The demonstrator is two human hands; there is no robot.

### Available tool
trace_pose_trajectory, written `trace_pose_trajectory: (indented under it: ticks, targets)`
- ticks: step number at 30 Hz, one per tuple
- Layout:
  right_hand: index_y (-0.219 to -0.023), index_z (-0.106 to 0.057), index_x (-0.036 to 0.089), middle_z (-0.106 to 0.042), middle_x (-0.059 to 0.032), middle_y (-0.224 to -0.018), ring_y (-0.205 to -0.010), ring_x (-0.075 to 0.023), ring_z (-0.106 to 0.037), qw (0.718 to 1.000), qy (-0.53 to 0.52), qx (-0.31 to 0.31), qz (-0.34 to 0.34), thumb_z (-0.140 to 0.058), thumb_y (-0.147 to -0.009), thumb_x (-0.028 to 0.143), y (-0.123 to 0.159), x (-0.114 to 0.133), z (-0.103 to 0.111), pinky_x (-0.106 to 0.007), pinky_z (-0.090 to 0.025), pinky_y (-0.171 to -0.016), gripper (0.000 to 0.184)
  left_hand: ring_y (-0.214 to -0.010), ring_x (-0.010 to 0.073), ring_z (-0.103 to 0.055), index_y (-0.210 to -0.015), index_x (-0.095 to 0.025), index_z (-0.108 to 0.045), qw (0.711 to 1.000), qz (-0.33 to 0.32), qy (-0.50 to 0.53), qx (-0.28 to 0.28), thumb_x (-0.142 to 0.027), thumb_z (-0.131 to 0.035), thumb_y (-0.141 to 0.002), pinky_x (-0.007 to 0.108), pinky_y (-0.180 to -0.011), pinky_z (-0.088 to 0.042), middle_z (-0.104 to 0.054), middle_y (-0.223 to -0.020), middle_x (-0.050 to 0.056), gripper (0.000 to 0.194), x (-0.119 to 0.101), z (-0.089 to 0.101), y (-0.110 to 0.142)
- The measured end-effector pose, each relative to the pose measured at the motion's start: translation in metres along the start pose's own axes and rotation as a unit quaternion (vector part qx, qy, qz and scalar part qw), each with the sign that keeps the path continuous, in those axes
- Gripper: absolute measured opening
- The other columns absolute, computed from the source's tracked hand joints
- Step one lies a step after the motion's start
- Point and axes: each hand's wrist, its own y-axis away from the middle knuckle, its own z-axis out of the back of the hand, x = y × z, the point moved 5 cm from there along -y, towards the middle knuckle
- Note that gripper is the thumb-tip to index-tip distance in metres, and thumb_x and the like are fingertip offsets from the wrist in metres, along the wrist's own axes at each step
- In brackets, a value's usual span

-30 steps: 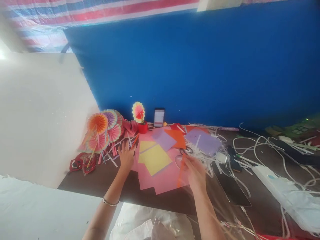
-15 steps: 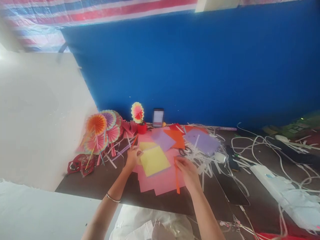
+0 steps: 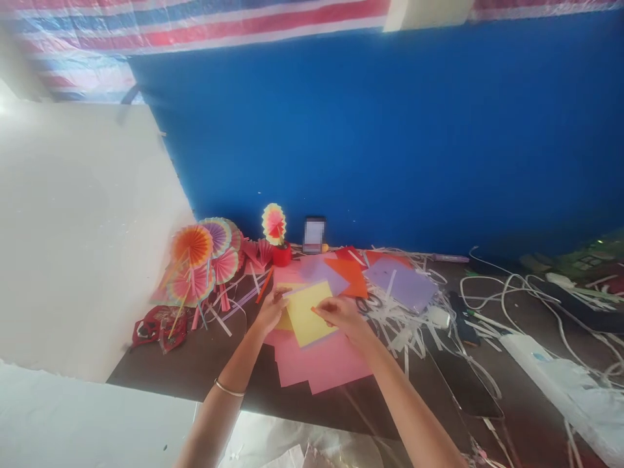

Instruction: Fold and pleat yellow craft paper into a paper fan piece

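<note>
A square yellow sheet of paper (image 3: 308,328) with pale purple edge bands lies over pink sheets (image 3: 336,376). My left hand (image 3: 271,311) is closed on the yellow sheet's upper left corner, a bracelet on its wrist. Over the sheet's right side, my right hand (image 3: 341,315) pinches an orange paper strip (image 3: 314,310); only a short end of the strip shows at the fingertips. Another yellow sheet (image 3: 284,320) peeks out beneath on the left. Purple (image 3: 324,272) and orange sheets (image 3: 351,276) lie just behind.
Pleated paper fans (image 3: 192,247) crowd the table's left end, near a red pot (image 3: 281,255) holding one more. A phone (image 3: 314,235) stands against the blue wall. Scissors (image 3: 368,304), white paper scraps (image 3: 394,318), a dark phone (image 3: 468,383), a power strip (image 3: 531,364) and cables fill the right.
My right hand has moved left, bringing the orange strip from beside the yellow sheet to over it. The yellow sheet has turned slightly, with my left hand at its corner.
</note>
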Motion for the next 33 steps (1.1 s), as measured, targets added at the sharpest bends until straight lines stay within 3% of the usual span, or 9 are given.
trace_pose_trajectory:
  ticks: [3,9,19,27,33]
  targets:
    - [-0.067,-0.062,0.016,-0.056,0.0011,-0.059,-0.05,-0.0089,-0.046,0.999,0.046,0.014,0.015,-0.067,-0.065,0.048,-0.02,-0.001,-0.005,-0.022,-0.034,-0.048,0.032,-0.083,0.0151,-0.062,-0.08,-0.013,-0.067,1.0,-0.01,-0.007,0.007,-0.022,-0.076,-0.061,0.028,-0.08,-0.044,-0.068,-0.085,0.006,0.023,0.001,-0.003,0.002]
    - [-0.071,-0.062,0.016,-0.059,-0.0011,-0.064,-0.056,-0.0114,-0.051,0.994,0.107,0.022,0.029,-0.062,-0.068,0.045,-0.047,-0.006,-0.016,-0.023,-0.038,-0.051,0.029,-0.069,0.0138,-0.061,-0.083,-0.013,-0.071,1.0,0.024,-0.003,0.012,-0.031,-0.077,-0.061,0.026,-0.068,-0.046,-0.067,-0.074,0.005,0.029,0.006,-0.011,0.005]
    - [-0.068,-0.063,0.017,-0.064,-0.0026,-0.069,-0.065,-0.0149,-0.057,0.983,0.175,0.026,0.057,-0.06,-0.069,0.041,-0.061,-0.016,-0.023,-0.024,-0.042,-0.057,0.025,-0.06,0.0103,-0.055,-0.096,-0.011,-0.069,0.998,0.008,-0.067,-0.008,-0.034,-0.073,-0.065,0.024,-0.061,-0.041,-0.061,-0.063,0.001,0.039,0.008,-0.007,0.005]
    - [-0.07,-0.065,0.015,-0.067,-0.005,-0.072,-0.067,-0.0166,-0.06,0.986,0.156,0.01,0.049,-0.061,-0.069,0.041,-0.064,-0.012,-0.028,-0.026,-0.045,-0.06,0.025,-0.098,0.0236,-0.06,-0.094,-0.016,-0.07,0.985,-0.053,-0.162,-0.002,-0.04,-0.067,-0.071,0.036,-0.09,-0.043,-0.069,-0.1,0.011,0.034,0.012,0.0,0.001]
    - [-0.065,-0.065,0.016,-0.065,-0.0033,-0.07,-0.065,-0.0156,-0.058,0.987,0.159,0.014,0.029,-0.061,-0.066,0.037,-0.066,-0.014,-0.028,-0.025,-0.043,-0.057,0.021,-0.095,0.0239,-0.063,-0.095,-0.017,-0.07,0.983,-0.04,-0.179,0.028,-0.046,-0.064,-0.073,0.036,-0.086,-0.047,-0.069,-0.1,0.009,0.037,0.013,-0.007,0.004]
